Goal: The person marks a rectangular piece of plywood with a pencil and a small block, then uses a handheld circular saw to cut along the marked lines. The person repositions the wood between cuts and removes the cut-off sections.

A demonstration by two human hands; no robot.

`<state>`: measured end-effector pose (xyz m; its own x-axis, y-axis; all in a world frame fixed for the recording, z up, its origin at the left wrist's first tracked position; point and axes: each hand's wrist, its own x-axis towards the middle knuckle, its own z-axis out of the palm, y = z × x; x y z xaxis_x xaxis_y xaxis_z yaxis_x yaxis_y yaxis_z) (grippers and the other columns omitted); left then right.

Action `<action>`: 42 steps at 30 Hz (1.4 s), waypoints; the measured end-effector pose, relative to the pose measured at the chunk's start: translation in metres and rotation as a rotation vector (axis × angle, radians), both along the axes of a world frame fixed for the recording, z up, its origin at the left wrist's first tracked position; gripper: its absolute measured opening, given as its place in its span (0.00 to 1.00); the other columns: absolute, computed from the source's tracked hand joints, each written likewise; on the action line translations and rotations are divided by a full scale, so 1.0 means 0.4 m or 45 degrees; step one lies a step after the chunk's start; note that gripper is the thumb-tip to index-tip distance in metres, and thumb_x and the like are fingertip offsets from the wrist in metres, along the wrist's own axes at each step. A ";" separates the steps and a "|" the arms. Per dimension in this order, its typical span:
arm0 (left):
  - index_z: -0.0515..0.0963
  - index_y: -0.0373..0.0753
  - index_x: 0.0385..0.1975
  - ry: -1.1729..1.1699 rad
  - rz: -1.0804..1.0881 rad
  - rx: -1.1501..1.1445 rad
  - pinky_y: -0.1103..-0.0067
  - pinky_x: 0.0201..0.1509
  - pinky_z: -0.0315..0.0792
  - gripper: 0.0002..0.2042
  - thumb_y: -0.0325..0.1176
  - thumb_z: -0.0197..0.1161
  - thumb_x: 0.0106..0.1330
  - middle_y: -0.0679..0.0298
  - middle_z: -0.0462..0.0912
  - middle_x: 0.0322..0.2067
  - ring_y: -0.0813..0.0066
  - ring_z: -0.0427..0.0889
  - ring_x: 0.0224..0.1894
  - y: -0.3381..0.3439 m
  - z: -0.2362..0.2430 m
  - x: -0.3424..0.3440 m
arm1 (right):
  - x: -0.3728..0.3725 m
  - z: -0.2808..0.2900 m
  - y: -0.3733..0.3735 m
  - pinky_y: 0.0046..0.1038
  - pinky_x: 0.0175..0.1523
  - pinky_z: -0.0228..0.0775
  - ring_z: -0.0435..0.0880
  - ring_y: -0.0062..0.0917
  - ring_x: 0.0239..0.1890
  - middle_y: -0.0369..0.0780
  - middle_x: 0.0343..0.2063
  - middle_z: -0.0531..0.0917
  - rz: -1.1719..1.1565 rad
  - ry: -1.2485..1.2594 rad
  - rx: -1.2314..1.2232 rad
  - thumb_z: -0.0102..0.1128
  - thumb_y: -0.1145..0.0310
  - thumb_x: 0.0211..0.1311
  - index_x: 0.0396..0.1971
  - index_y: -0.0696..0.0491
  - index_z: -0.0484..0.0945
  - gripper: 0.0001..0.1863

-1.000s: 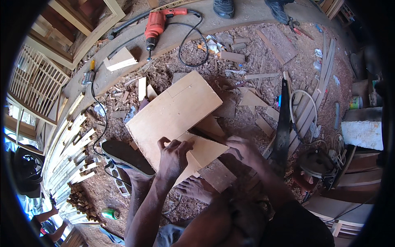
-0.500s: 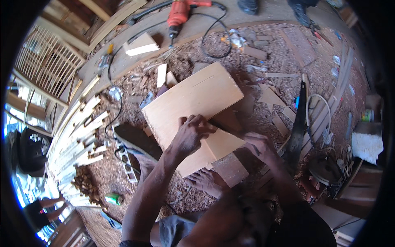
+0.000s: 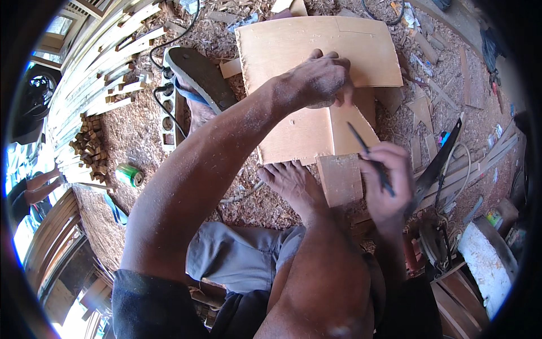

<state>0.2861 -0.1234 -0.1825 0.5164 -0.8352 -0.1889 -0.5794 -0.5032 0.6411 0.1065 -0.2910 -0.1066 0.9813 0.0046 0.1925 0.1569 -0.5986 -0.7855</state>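
My left hand [image 3: 327, 79] is curled over the plywood board [image 3: 274, 56], its fingers bent down at the lower edge, where a smaller plywood piece [image 3: 293, 135] with a straight ridge or edge across it lies. My right hand [image 3: 389, 181] grips a slim dark pencil-like stick [image 3: 358, 133], its tip over that smaller piece's right part. A weathered wood offcut [image 3: 339, 181] sits below the pieces, beside my bare foot [image 3: 299, 186]. A sandalled foot [image 3: 197, 79] is left of the board, partly under my left arm's line.
Slats [image 3: 101, 51], small blocks [image 3: 90, 147], a green can [image 3: 130, 175] and a power strip [image 3: 168, 118] lie left. A handsaw [image 3: 435, 175], long strips, cable, power tool [image 3: 429, 254] and white block [image 3: 485, 260] are right. Another person's legs [image 3: 39, 189] show far left.
The view has swung, so the boards sit higher in it. My right hand has drawn back from the board's edge and now shows the dark stick, raised. My left hand stays on the plywood.
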 end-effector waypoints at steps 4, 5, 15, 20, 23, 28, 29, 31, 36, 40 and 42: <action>0.77 0.46 0.55 -0.269 0.170 0.112 0.61 0.59 0.62 0.31 0.42 0.77 0.48 0.60 0.75 0.51 0.59 0.69 0.58 -0.004 0.004 -0.007 | 0.030 -0.036 0.058 0.32 0.46 0.79 0.85 0.36 0.42 0.45 0.40 0.84 0.130 -0.094 -0.156 0.70 0.81 0.53 0.38 0.59 0.80 0.12; 0.76 0.45 0.55 -0.308 0.163 0.146 0.60 0.59 0.62 0.32 0.44 0.78 0.48 0.58 0.74 0.51 0.58 0.69 0.58 -0.005 0.005 -0.006 | 0.036 -0.043 0.066 0.32 0.46 0.78 0.85 0.37 0.42 0.45 0.40 0.84 0.131 -0.088 -0.147 0.69 0.82 0.54 0.39 0.59 0.80 0.12; 0.63 0.45 0.67 -0.407 0.240 0.352 0.59 0.54 0.62 0.53 0.49 0.83 0.35 0.52 0.66 0.55 0.52 0.67 0.56 -0.023 0.024 0.003 | 0.067 -0.050 0.096 0.35 0.45 0.79 0.85 0.40 0.42 0.46 0.43 0.81 0.210 -0.026 -0.191 0.65 0.79 0.58 0.38 0.59 0.77 0.09; 0.60 0.43 0.68 -0.392 0.246 0.413 0.58 0.54 0.63 0.56 0.51 0.83 0.35 0.51 0.65 0.56 0.52 0.67 0.57 -0.030 0.034 0.006 | 0.068 -0.051 0.114 0.36 0.49 0.77 0.84 0.42 0.45 0.47 0.42 0.82 0.163 0.058 -0.216 0.64 0.79 0.60 0.38 0.59 0.77 0.08; 0.60 0.43 0.69 -0.338 0.234 0.471 0.57 0.55 0.63 0.56 0.51 0.83 0.35 0.50 0.64 0.58 0.51 0.66 0.58 -0.036 0.045 0.010 | 0.072 -0.048 0.113 0.36 0.49 0.77 0.83 0.42 0.45 0.47 0.42 0.82 0.182 0.079 -0.198 0.64 0.80 0.60 0.38 0.59 0.77 0.08; 0.58 0.40 0.69 -0.316 0.240 0.489 0.56 0.57 0.63 0.57 0.51 0.83 0.36 0.49 0.64 0.59 0.50 0.66 0.60 -0.042 0.057 0.011 | 0.042 -0.020 0.094 0.37 0.47 0.76 0.83 0.44 0.44 0.49 0.41 0.81 0.199 0.174 -0.165 0.62 0.81 0.60 0.38 0.59 0.76 0.07; 0.58 0.39 0.70 -0.328 0.237 0.481 0.55 0.57 0.63 0.57 0.51 0.83 0.37 0.49 0.65 0.59 0.50 0.66 0.60 -0.041 0.058 0.009 | 0.027 -0.011 0.091 0.37 0.47 0.76 0.83 0.44 0.44 0.49 0.40 0.81 0.210 0.220 -0.173 0.62 0.81 0.60 0.38 0.59 0.76 0.07; 0.57 0.38 0.70 -0.343 0.229 0.463 0.55 0.57 0.63 0.57 0.51 0.83 0.38 0.49 0.65 0.58 0.50 0.66 0.60 -0.037 0.059 0.005 | -0.001 0.002 0.087 0.35 0.45 0.78 0.84 0.41 0.41 0.47 0.40 0.81 0.247 0.169 -0.249 0.63 0.79 0.60 0.38 0.58 0.76 0.08; 0.55 0.38 0.71 -0.370 0.235 0.478 0.54 0.58 0.62 0.57 0.52 0.82 0.39 0.49 0.65 0.58 0.50 0.65 0.61 -0.037 0.061 0.006 | -0.047 0.052 0.079 0.35 0.43 0.79 0.85 0.40 0.38 0.46 0.38 0.81 0.289 0.228 -0.261 0.65 0.79 0.58 0.37 0.58 0.76 0.08; 0.54 0.37 0.71 -0.320 0.240 0.492 0.55 0.58 0.62 0.58 0.51 0.82 0.39 0.49 0.65 0.58 0.49 0.65 0.62 -0.043 0.063 0.015 | -0.031 0.081 0.078 0.35 0.43 0.79 0.85 0.41 0.38 0.46 0.36 0.81 0.202 0.155 -0.203 0.65 0.80 0.58 0.37 0.58 0.76 0.08; 0.54 0.37 0.71 -0.312 0.227 0.503 0.55 0.58 0.63 0.58 0.49 0.82 0.39 0.49 0.65 0.58 0.49 0.66 0.61 -0.041 0.065 0.010 | -0.009 0.079 0.085 0.35 0.43 0.79 0.85 0.42 0.40 0.47 0.37 0.82 0.168 0.135 -0.159 0.64 0.81 0.58 0.38 0.59 0.77 0.09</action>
<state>0.2902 -0.1399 -0.1565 0.7136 -0.6187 -0.3287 -0.5718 -0.7854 0.2371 0.1029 -0.2569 -0.0751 0.9852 0.1522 0.0783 0.1612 -0.6720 -0.7228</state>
